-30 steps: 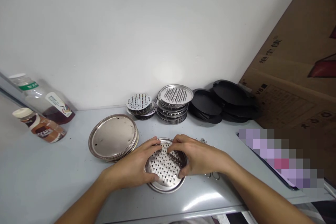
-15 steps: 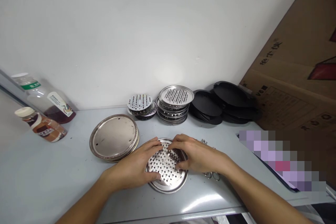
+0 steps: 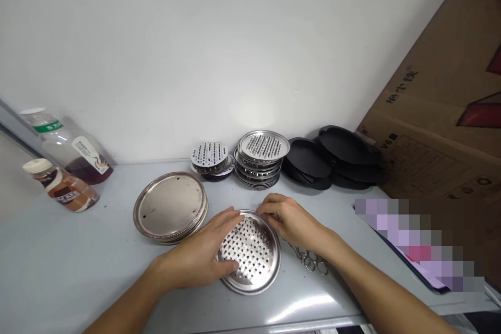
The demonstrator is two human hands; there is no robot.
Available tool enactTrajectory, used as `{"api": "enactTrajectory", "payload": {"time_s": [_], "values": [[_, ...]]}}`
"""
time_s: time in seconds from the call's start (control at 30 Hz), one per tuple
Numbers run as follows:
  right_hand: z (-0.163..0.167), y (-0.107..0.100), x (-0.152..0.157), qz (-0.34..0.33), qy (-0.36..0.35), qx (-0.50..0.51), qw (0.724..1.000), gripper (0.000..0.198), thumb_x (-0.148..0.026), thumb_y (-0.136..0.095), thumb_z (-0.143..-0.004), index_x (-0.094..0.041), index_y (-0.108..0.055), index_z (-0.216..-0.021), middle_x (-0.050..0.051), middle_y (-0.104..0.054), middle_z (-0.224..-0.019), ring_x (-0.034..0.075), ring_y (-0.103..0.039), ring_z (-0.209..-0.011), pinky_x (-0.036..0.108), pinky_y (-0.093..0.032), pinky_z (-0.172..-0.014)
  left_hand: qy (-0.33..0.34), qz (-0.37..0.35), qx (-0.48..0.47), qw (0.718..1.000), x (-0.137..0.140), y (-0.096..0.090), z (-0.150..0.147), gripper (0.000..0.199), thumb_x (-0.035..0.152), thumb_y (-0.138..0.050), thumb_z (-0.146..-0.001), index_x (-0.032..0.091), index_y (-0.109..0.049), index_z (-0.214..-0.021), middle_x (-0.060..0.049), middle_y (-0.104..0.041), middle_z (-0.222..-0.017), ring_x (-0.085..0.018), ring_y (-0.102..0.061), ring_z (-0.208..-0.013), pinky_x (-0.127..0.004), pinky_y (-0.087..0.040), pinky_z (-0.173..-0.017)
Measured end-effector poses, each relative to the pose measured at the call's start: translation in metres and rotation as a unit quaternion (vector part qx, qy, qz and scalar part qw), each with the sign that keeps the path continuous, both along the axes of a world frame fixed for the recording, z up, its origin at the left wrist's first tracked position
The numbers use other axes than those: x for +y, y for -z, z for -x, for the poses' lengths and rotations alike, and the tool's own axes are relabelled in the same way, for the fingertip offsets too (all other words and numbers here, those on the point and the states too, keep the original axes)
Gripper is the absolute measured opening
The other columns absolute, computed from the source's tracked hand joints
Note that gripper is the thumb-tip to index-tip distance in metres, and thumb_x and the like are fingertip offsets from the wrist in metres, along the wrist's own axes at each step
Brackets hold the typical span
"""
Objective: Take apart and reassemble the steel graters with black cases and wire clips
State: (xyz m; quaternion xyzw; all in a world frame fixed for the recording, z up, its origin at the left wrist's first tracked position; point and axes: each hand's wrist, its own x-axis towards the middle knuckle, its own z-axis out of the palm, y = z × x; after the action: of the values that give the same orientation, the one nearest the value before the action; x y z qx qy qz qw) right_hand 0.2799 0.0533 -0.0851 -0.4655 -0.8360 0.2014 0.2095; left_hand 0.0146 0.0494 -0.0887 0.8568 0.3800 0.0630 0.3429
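A round metal grater plate [image 3: 250,250], pierced with rows of small holes, lies flat on the table in front of me. My left hand [image 3: 213,250] holds its left side, thumb and fingers lying over the rim and well apart from each other. At the far right rim, my right hand [image 3: 284,216] has its fingertips bent together; whether they pinch the rim or a small thing is hidden. Several metal pieces with ring ends [image 3: 311,261] lie beside the plate, partly under my right forearm.
Stacked round metal plates [image 3: 170,206] stand to the left. Along the wall are small grater discs [image 3: 209,155], a grater plate stack [image 3: 264,147] and black round trays [image 3: 309,159]. Two bottles [image 3: 72,193] stand far left; a cardboard box [image 3: 422,130] and a blurred flat device [image 3: 415,255] are right.
My right hand has moved off the middle of the grater plate to its far right rim, and its fingers have drawn closer together. My left hand stays in place.
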Motion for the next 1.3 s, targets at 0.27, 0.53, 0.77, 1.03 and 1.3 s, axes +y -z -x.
{"api": "enactTrajectory", "payload": {"time_s": [0.27,0.53,0.77,1.03,1.3], "values": [[0.01,0.019,0.002,-0.024,-0.008,-0.013,1.0,0.028,-0.008,-0.052,-0.088,-0.02,-0.072,-0.104,0.008,-0.064,-0.101,0.021,-0.06,-0.095,0.032,-0.049,-0.083,0.003,-0.006,-0.02,1.0,0.0,0.002,-0.006,0.097,0.044,-0.08,-0.068,0.033,-0.029,-0.15,-0.005,-0.029,-0.158,-0.033,-0.015,-0.148,-0.051,-0.023,-0.119],[0.011,0.025,0.004,-0.01,-0.024,0.003,1.0,0.034,-0.006,-0.048,-0.089,-0.021,-0.075,-0.101,0.009,-0.062,-0.102,0.019,-0.061,-0.091,0.03,-0.05,-0.082,0.016,-0.033,0.001,0.999,-0.001,0.001,-0.007,0.085,0.048,-0.08,-0.067,0.034,-0.044,-0.143,-0.004,-0.039,-0.151,-0.033,-0.022,-0.144,-0.049,-0.028,-0.117],[0.013,0.026,0.004,0.002,-0.045,-0.003,0.999,0.031,-0.004,-0.047,-0.088,-0.017,-0.075,-0.09,0.01,-0.06,-0.104,0.018,-0.061,-0.09,0.027,-0.049,-0.08,0.019,-0.03,0.0,0.999,0.001,0.002,-0.007,0.083,0.049,-0.08,-0.067,0.035,-0.046,-0.142,-0.004,-0.04,-0.151,-0.034,-0.023,-0.143,-0.05,-0.027,-0.117],[0.014,0.022,0.003,0.003,-0.051,-0.013,0.999,0.035,-0.001,-0.045,-0.086,-0.018,-0.076,-0.09,0.01,-0.06,-0.104,0.018,-0.061,-0.09,0.027,-0.049,-0.081,0.018,-0.05,0.012,0.999,0.0,0.001,-0.008,0.078,0.048,-0.08,-0.067,0.035,-0.049,-0.138,-0.003,-0.042,-0.148,-0.032,-0.026,-0.142,-0.047,-0.029,-0.116],[0.012,0.023,0.002,-0.02,-0.03,-0.005,0.999,0.034,-0.002,-0.048,-0.086,-0.021,-0.074,-0.096,0.009,-0.062,-0.103,0.018,-0.063,-0.088,0.027,-0.05,-0.08,0.012,-0.043,-0.011,0.999,-0.002,-0.001,-0.008,0.085,0.045,-0.083,-0.065,0.036,-0.045,-0.141,-0.004,-0.043,-0.146,-0.03,-0.03,-0.139,-0.045,-0.031,-0.116]]}}
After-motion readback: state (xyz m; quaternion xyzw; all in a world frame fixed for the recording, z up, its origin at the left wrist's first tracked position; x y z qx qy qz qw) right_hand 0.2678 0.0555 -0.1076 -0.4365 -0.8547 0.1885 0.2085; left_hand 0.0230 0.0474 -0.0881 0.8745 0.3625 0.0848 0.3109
